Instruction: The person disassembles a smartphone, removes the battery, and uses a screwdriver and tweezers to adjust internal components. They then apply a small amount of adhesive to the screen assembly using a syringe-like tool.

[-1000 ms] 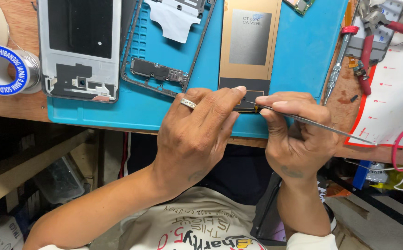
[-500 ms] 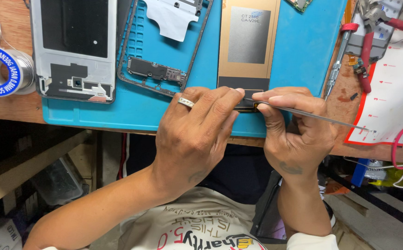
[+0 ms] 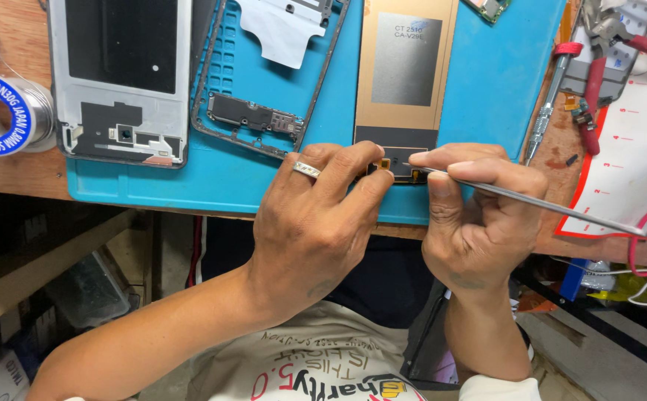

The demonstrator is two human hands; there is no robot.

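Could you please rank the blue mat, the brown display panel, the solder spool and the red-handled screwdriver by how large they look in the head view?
1. blue mat
2. brown display panel
3. solder spool, cut by the frame edge
4. red-handled screwdriver, though its length rivals the spool's width, so unsure

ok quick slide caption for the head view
Left hand steadies a phone screen panel on a blue mat while the right hand holds tweezers to it.

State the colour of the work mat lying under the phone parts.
The work mat is bright blue, seen clearly in the head view.
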